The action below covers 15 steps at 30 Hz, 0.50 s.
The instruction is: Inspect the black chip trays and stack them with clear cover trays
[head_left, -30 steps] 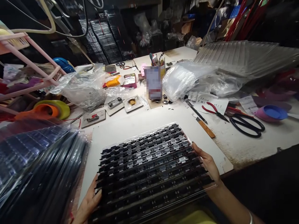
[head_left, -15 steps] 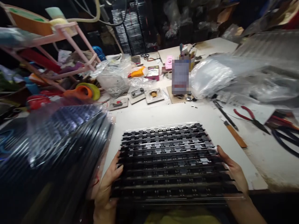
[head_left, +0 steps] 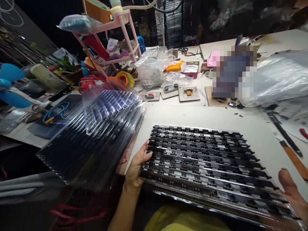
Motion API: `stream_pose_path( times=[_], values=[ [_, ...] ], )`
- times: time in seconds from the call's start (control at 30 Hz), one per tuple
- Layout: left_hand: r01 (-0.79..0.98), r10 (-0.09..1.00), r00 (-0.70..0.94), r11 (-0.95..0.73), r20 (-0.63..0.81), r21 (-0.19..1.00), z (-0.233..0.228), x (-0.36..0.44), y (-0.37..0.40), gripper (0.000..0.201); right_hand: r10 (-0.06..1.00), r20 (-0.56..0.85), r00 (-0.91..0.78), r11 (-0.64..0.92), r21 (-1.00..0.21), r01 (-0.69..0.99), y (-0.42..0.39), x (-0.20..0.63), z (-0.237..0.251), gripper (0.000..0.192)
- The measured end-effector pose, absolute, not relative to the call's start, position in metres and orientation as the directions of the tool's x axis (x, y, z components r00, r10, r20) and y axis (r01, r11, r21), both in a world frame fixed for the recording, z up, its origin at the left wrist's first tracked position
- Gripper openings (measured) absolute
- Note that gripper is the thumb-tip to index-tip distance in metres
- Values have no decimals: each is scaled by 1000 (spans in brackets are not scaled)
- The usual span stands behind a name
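Note:
A clear plastic tray [head_left: 204, 165] with rows of small black electronic parts is in front of me, over the near part of the white board, its right side tilted lower. My left hand [head_left: 137, 165] is closed on its left edge, thumb on top and fingers mostly hidden beneath. At the right edge is my right hand [head_left: 292, 192], its thumb raised beside the rim and its other fingers hidden by the tray. To the left lies a stack of similar dark trays [head_left: 89, 154], with a clear plastic bag [head_left: 108, 106] on top.
The white board [head_left: 173, 114] lies on the table. Behind it are small parts on square pads [head_left: 189, 94] and a clear bag [head_left: 151, 69]. A pink rack [head_left: 115, 22] stands back left, a blue fan [head_left: 12, 83] far left. An orange-handled tool [head_left: 295, 158] lies at right.
My view has swung left, so the scene sits farther right. The tray has turned, its right end now nearer me and lower. Both hands have stayed at its ends.

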<state>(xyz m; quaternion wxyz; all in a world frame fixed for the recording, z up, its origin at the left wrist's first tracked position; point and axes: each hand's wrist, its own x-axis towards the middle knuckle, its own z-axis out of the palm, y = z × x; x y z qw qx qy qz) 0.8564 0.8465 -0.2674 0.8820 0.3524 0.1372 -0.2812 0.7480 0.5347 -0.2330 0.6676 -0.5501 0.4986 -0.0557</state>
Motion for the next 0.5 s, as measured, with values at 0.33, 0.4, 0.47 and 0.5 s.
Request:
stream_pose_path(
  times=[0.33, 0.4, 0.47, 0.5],
  values=[
    [600, -351, 798, 530, -489, 599, -262, 860, 847, 55, -717, -549, 430, 501, -834, -231, 537, 734, -243, 35],
    [603, -342, 796, 516, -500, 608, -262, 859, 846, 54, -619, -640, 455, 627, -751, -205, 539, 741, -236, 24],
    [607, -330, 793, 503, -512, 616, -261, 859, 845, 52, -497, -722, 482, 732, -647, -214, 543, 748, -228, 18],
    [610, -323, 791, 494, -520, 619, -260, 859, 844, 51, -463, -740, 488, 759, -615, -214, 545, 751, -225, 17]
  ],
)
